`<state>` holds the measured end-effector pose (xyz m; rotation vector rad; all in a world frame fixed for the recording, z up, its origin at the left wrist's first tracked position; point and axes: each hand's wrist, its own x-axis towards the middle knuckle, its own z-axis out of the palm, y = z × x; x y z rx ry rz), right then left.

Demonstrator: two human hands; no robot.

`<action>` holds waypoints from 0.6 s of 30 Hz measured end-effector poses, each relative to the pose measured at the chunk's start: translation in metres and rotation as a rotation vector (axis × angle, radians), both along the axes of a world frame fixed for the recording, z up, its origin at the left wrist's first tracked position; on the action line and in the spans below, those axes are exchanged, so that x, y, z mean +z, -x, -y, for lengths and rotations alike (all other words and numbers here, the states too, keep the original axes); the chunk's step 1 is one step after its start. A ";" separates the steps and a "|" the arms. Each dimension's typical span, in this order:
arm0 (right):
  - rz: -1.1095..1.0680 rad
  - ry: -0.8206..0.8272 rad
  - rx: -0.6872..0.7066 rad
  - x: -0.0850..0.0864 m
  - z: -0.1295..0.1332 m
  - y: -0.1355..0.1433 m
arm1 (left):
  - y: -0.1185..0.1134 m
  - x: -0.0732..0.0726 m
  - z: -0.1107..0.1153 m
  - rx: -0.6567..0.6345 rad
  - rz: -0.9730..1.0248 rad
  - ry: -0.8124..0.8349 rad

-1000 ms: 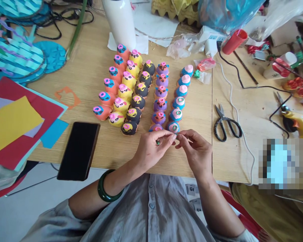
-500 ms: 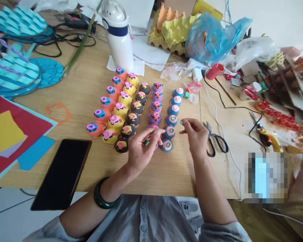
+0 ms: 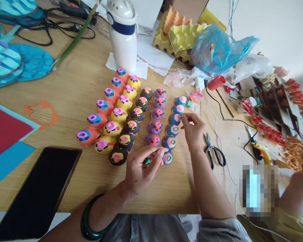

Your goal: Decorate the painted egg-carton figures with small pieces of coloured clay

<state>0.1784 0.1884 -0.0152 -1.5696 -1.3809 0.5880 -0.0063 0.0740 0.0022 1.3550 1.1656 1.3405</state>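
Right of centre, the right hand [image 3: 193,130] is pinching a green ring [image 3: 179,116] at the third cup [image 3: 173,119] down the blue row [image 3: 170,130]; lower centre, the left hand [image 3: 142,165] is cradling a green lump [image 3: 146,161]. Scissors [image 3: 210,146] are lying farther right, a phone [image 3: 37,193] lower left.

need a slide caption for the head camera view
Right hand at a blue-and-pink dome, left hand holding a green lump, beside other rows of colourful domes.
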 end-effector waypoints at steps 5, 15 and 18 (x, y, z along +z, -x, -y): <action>0.134 -0.044 0.014 -0.004 0.002 0.000 | 0.000 0.004 0.000 0.004 0.012 0.017; 0.143 -0.075 0.025 -0.010 0.000 0.002 | -0.001 0.005 -0.002 0.001 0.026 0.022; 0.149 -0.098 0.025 -0.009 0.002 0.001 | -0.001 0.004 -0.002 -0.001 0.034 0.023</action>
